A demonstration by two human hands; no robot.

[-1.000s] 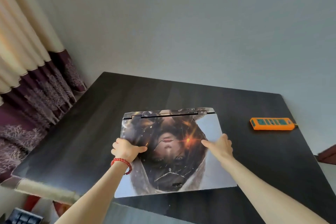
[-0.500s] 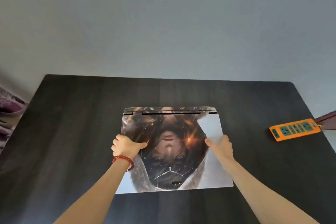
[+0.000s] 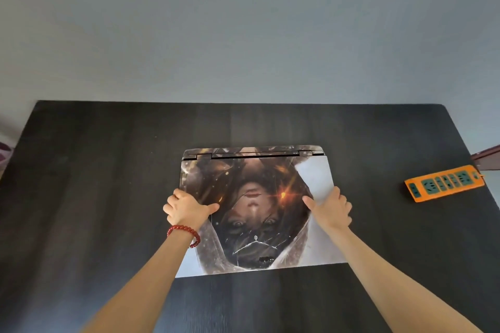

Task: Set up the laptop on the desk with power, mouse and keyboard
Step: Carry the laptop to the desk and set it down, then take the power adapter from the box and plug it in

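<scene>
A closed laptop point(image 3: 254, 170) with a printed picture on its lid lies flat in the middle of the dark desk point(image 3: 94, 170), hinge toward the wall. My left hand point(image 3: 186, 209), a red bead bracelet on its wrist, grips the lid's left edge with the thumb on top. On the right edge sits my right hand point(image 3: 331, 209), holding it the same way. An orange power strip point(image 3: 443, 182) lies near the desk's right edge. No mouse, keyboard or charger is in view.
A grey wall point(image 3: 243, 35) rises directly behind the desk. A dark red piece of furniture point(image 3: 487, 157) shows past the right edge, and a patch of purple curtain point(image 3: 4, 150) at the far left.
My view has swung from the left corner to face the desk squarely; the curtain has slid almost out of sight. Both hands stay gripped on the laptop's sides, which rests centred on the desk.
</scene>
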